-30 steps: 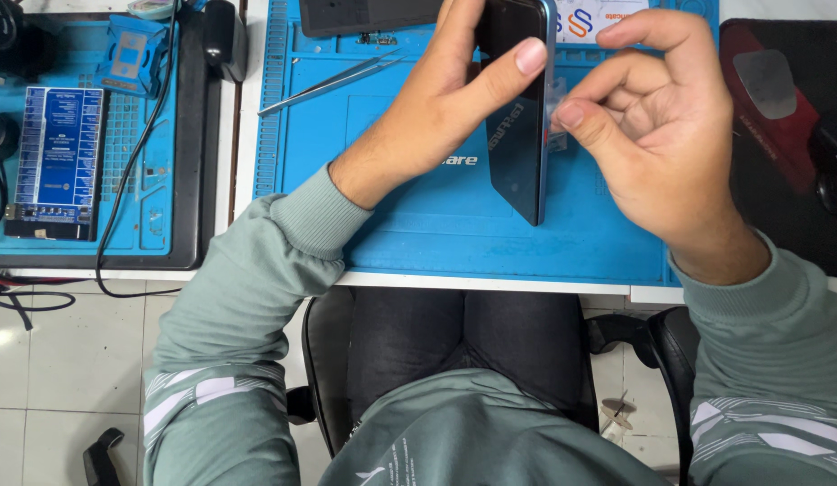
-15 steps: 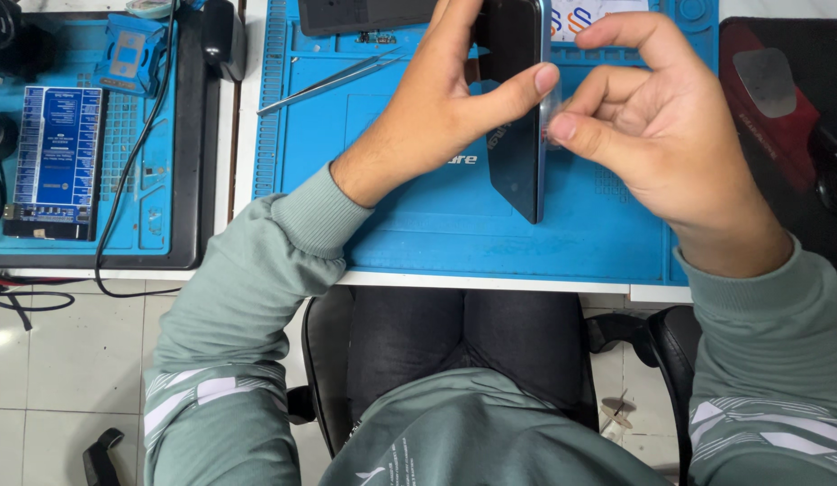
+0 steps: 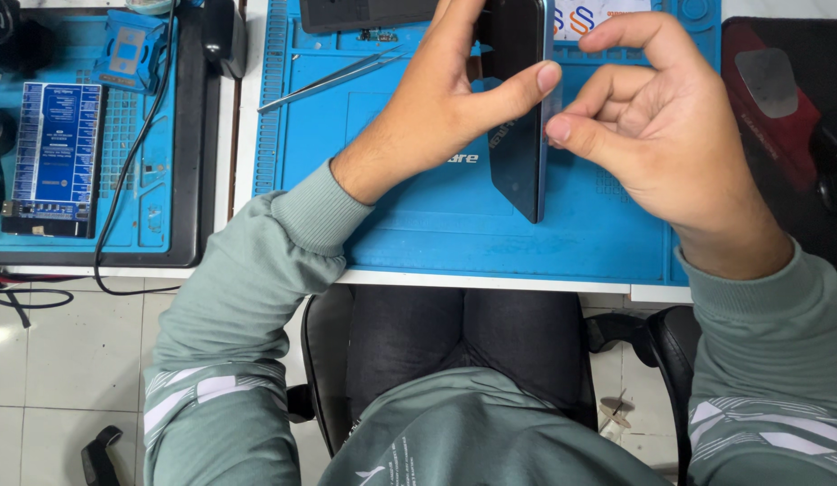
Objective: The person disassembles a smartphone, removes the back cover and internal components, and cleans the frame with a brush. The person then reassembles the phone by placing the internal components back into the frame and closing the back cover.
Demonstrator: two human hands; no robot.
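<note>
My left hand [image 3: 441,112] grips a dark smartphone [image 3: 517,144], held on edge above the blue work mat [image 3: 391,243], thumb across its face. My right hand [image 3: 657,126] is at the phone's right edge, with thumb and forefinger pinching something small and thin there; what it is cannot be told. The phone's upper end is partly hidden by my left fingers.
Metal tweezers [image 3: 333,79] lie on the mat at the upper left. A dark device [image 3: 364,13] sits at the mat's far edge. A blue circuit board tool [image 3: 54,153] and cables lie on a second mat at left. A red and black object [image 3: 769,99] rests at right.
My right hand has shifted slightly and its fingers have closed in a pinch at the phone's right edge. The left hand keeps holding the phone almost still.
</note>
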